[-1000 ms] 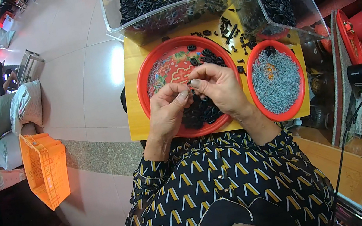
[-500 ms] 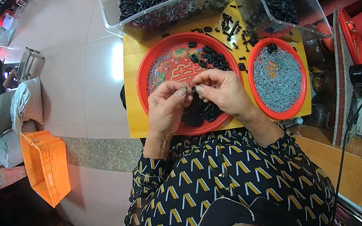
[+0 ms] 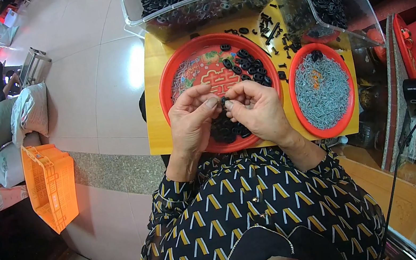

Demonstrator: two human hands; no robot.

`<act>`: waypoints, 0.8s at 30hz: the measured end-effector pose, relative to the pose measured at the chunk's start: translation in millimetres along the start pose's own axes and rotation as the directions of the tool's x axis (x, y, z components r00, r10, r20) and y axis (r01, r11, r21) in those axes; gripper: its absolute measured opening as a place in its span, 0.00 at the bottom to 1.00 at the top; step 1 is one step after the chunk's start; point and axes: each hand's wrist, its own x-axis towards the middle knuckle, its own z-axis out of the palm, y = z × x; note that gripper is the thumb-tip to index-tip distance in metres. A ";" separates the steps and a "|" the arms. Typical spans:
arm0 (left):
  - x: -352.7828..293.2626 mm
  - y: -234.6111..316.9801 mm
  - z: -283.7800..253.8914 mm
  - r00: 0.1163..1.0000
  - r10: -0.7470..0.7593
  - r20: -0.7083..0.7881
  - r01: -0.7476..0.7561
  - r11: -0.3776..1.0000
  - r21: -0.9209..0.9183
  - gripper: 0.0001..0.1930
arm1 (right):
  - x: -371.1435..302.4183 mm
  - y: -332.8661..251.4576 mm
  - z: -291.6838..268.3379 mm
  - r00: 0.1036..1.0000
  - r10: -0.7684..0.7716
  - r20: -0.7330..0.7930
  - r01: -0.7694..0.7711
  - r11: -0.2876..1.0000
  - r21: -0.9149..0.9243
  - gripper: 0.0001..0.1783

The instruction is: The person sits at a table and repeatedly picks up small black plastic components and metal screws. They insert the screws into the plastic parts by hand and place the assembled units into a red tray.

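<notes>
Over the near half of a round red tray [image 3: 166, 82], my two hands meet. Thumb and fingers of my right hand [image 3: 260, 111] pinch a small black plastic piece [image 3: 224, 100]. My left hand [image 3: 191, 124] is closed right beside it, its index finger lifted and its thumb against the other fingers; whatever it grips is too small to make out. Black oval two-hole plastic parts [image 3: 246, 62] lie at the tray's right side, and a pile of black parts [image 3: 227, 130] lies below my hands. Small metal screws [image 3: 186, 76] are scattered on the tray's left.
An oval red tray [image 3: 296, 100] of silvery screws [image 3: 323, 94] stands to the right. Two clear plastic bins [image 3: 210, 3] [image 3: 326, 2] of black parts occupy the far side of the yellow table [image 3: 160, 137]. Loose black pieces [image 3: 271, 31] lie between. An orange crate [image 3: 52, 185] stands at left.
The left index finger has lifted away from the thumb, and the black piece shows more between my hands. The view has shifted slightly; the trays stay put.
</notes>
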 end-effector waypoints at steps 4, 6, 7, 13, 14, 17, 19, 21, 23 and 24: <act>0.4 -0.6 -1.4 1.000 0.002 0.014 -0.002 1.000 0.004 0.13 | 0.4 -0.2 0.8 1.000 0.003 -0.002 -0.003 1.000 0.014 0.06; 0.5 -0.8 -1.2 1.000 0.004 0.025 -0.004 1.000 0.002 0.13 | 0.4 1.0 0.6 1.000 -0.002 -0.007 0.002 1.000 -0.001 0.06; 0.4 -1.2 -1.5 1.000 0.004 0.029 -0.004 1.000 0.005 0.13 | 0.5 0.7 0.6 1.000 -0.001 -0.008 0.001 1.000 -0.006 0.06; 0.5 -3.2 -1.7 0.998 0.021 0.051 -0.022 0.999 0.035 0.12 | 0.6 2.6 1.3 0.999 -0.005 -0.051 0.005 1.000 -0.001 0.05; 0.5 -3.4 -1.2 0.999 0.020 0.049 -0.022 0.999 0.039 0.12 | 0.4 2.8 1.3 0.999 -0.007 -0.054 0.006 1.000 -0.010 0.05; -1.4 -3.4 1.2 0.997 0.065 0.044 -0.070 0.990 0.120 0.11 | -0.5 2.4 1.2 0.998 -0.015 -0.058 0.012 0.998 -0.056 0.05; -3.4 -4.1 1.4 0.994 0.102 0.049 -0.111 0.967 0.228 0.10 | -1.1 2.0 0.8 0.998 -0.028 -0.058 0.023 0.997 -0.079 0.04; -3.9 -3.2 2.6 0.990 0.126 0.059 -0.138 0.941 0.308 0.09 | -1.6 0.9 0.1 0.997 -0.045 -0.056 0.040 0.995 -0.087 0.04; -3.8 -1.7 4.4 0.988 0.136 0.075 -0.154 0.919 0.363 0.08 | -1.6 1.0 -0.2 0.998 -0.032 -0.048 0.029 0.998 -0.053 0.04; -3.6 -1.2 5.2 0.988 0.130 0.077 -0.150 0.915 0.374 0.08 | -1.6 1.5 -0.4 0.999 -0.025 -0.043 0.024 0.999 -0.035 0.03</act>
